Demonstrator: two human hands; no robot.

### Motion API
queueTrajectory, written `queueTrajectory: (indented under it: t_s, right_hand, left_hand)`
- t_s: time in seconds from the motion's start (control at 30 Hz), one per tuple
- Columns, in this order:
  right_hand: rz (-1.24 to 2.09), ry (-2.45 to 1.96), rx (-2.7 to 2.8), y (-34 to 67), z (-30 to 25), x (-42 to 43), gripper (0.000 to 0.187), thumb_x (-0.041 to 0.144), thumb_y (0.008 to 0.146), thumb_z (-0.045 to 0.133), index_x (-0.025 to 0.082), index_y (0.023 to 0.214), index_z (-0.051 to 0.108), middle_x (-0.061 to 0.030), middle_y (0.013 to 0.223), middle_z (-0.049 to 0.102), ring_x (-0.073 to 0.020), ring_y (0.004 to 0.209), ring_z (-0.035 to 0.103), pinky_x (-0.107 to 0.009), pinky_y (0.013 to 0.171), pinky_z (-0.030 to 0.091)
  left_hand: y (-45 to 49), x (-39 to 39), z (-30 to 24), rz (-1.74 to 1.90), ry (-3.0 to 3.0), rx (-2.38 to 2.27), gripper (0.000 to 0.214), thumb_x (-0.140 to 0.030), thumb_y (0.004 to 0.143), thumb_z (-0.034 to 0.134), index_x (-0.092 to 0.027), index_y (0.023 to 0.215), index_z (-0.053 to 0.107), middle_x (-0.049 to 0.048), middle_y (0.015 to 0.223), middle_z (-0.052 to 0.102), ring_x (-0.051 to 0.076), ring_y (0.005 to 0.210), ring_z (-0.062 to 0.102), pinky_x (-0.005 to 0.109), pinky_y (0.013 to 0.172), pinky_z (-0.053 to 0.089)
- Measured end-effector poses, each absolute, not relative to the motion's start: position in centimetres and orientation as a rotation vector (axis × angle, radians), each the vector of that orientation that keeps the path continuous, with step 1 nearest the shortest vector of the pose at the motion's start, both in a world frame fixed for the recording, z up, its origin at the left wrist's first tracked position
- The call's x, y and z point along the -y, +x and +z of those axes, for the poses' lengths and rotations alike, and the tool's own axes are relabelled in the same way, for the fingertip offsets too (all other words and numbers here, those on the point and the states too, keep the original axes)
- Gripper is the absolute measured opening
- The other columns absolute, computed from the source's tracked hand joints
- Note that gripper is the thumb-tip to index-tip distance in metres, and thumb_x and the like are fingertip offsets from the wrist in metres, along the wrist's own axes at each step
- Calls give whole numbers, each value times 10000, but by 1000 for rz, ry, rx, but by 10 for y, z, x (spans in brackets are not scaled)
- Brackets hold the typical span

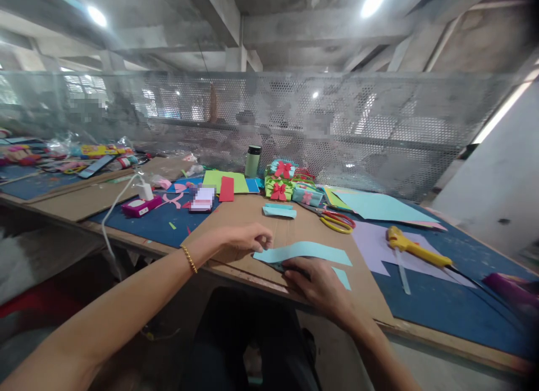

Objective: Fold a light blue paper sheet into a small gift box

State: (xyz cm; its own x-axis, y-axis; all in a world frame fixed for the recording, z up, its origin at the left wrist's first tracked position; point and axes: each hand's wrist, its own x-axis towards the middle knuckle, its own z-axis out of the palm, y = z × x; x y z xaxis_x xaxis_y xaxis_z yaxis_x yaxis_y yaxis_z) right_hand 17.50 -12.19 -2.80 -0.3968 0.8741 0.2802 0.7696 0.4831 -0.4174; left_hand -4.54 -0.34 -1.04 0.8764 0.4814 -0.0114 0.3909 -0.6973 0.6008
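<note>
A long light-blue paper strip [307,251] lies on a brown cardboard sheet [295,225] near the table's front edge. My left hand [246,238] rests curled on the cardboard, its fingertips pinching the strip's left end. My right hand [318,281] lies over the strip's lower edge with bent fingers pressing it down, covering part of a second blue piece [343,277]. A small folded blue piece [279,211] sits farther back on the cardboard.
Red-and-yellow scissors [337,219] and a yellow glue gun [415,248] lie to the right on lilac paper. Paper gift boxes with red bows [286,183], a green bottle [252,161], coloured sheets and a pink box [141,206] stand behind. A mesh screen [379,127] backs the table.
</note>
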Motion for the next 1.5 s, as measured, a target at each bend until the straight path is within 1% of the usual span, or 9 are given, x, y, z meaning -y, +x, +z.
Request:
queueTrajectory:
  t_s: [0.37, 0.57, 0.7, 0.87, 1.0, 1.1, 1.2, 1.3, 1.5]
  right_hand:
    - [350, -1369, 2273, 168, -25, 118, 187, 232, 915, 533, 199, 840, 702, -22, 776, 691, -168, 704, 588, -269, 631, 368]
    - [473, -1189, 2281, 177, -23, 144, 178, 299, 933, 558, 242, 985, 719, -53, 896, 672, -203, 868, 597, -306, 752, 431]
    - [539, -1081, 2226, 197, -10, 160, 224, 383, 935, 554, 256, 993, 729, -55, 858, 661, -198, 816, 603, -298, 700, 458]
    - [108, -1376, 1902, 257, 4, 134, 277, 362, 905, 548, 210, 1062, 720, -77, 883, 671, -199, 766, 594, -306, 668, 464]
    - [-172, -1665, 1901, 295, -9, 97, 261, 305, 878, 527, 173, 922, 747, -73, 811, 645, -194, 707, 577, -313, 659, 442]
    - [-262, -1786, 1979, 297, -24, 83, 257, 256, 905, 503, 177, 920, 747, -80, 845, 637, -200, 778, 579, -307, 704, 426]
    - [-438, -1797, 1968, 288, -33, 85, 227, 219, 907, 528, 171, 990, 735, -125, 956, 637, -241, 904, 551, -354, 815, 411]
    - [-526, -1675, 1948, 282, -34, 93, 192, 202, 909, 546, 172, 993, 716, -140, 1047, 628, -266, 988, 515, -385, 872, 395]
    - [-274, -1393, 1952, 281, -32, 101, 260, 166, 947, 486, 166, 744, 648, -89, 865, 608, -203, 862, 539, -319, 799, 434]
  left_hand:
    - [-44, 6, -8, 165, 2425, -648, 163, -83, 713, 527, -183, 841, 539, -29, 780, 520, 129, 723, 490, 230, 630, 384]
    - [-44, 5, -7, 153, 2489, -621, 154, -88, 721, 537, -178, 845, 549, -19, 812, 550, 140, 760, 496, 242, 695, 391]
    - [-44, 7, -6, 156, 2455, -612, 156, -79, 716, 526, -180, 834, 525, -20, 812, 536, 135, 754, 486, 234, 695, 396]
    - [-47, 15, -10, 193, 2428, -713, 147, -97, 755, 502, -186, 870, 517, -23, 800, 522, 133, 746, 487, 230, 681, 397]
    - [-51, 29, -15, 272, 2484, -818, 147, -301, 878, 499, -200, 963, 564, 2, 906, 566, 161, 836, 530, 261, 743, 420]
    - [-47, 47, -19, 415, 2566, -1022, 339, -440, 835, 595, -212, 1086, 603, 48, 1057, 527, 203, 915, 538, 320, 814, 432]
    - [-37, 65, -25, 574, 2723, -972, 433, -420, 826, 645, -236, 1216, 606, 97, 1202, 518, 268, 1080, 511, 397, 942, 386]
    - [-27, 71, -33, 599, 2800, -894, 421, -380, 871, 623, -254, 1272, 598, 99, 1217, 578, 278, 1123, 515, 422, 982, 349]
    - [-18, 67, -41, 582, 2992, -893, 241, -251, 973, 471, -190, 1094, 670, 98, 1043, 690, 249, 1001, 598, 414, 899, 376]
